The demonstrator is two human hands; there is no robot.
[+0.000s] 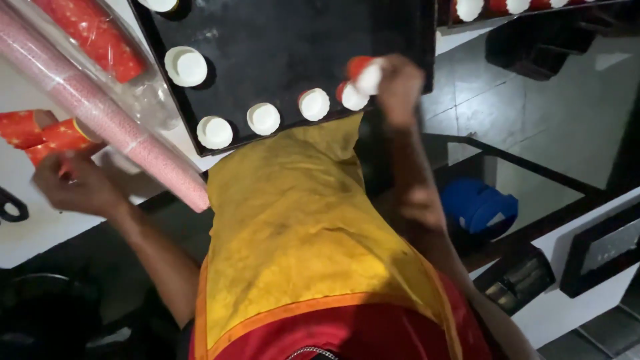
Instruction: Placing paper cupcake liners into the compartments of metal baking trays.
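Note:
My right hand point(400, 87) holds a small red cup with a white top point(363, 72) over the near edge of a black tray point(287, 40). Several white-topped cups point(263, 119) stand in a row along that tray's edge. My left hand point(73, 187) reaches to the left and touches a stack of red and orange paper cups point(43, 133) lying on a white surface. A yellow cloth point(293, 220) with an orange border covers my front.
Long plastic-wrapped sleeves, one pink point(100, 113) and one red point(93, 33), lie at upper left. A second tray with cups point(507, 8) sits at the top right. A blue object point(477, 207) rests on the floor beside a black frame. Black scissors handles point(10, 207) show at the left edge.

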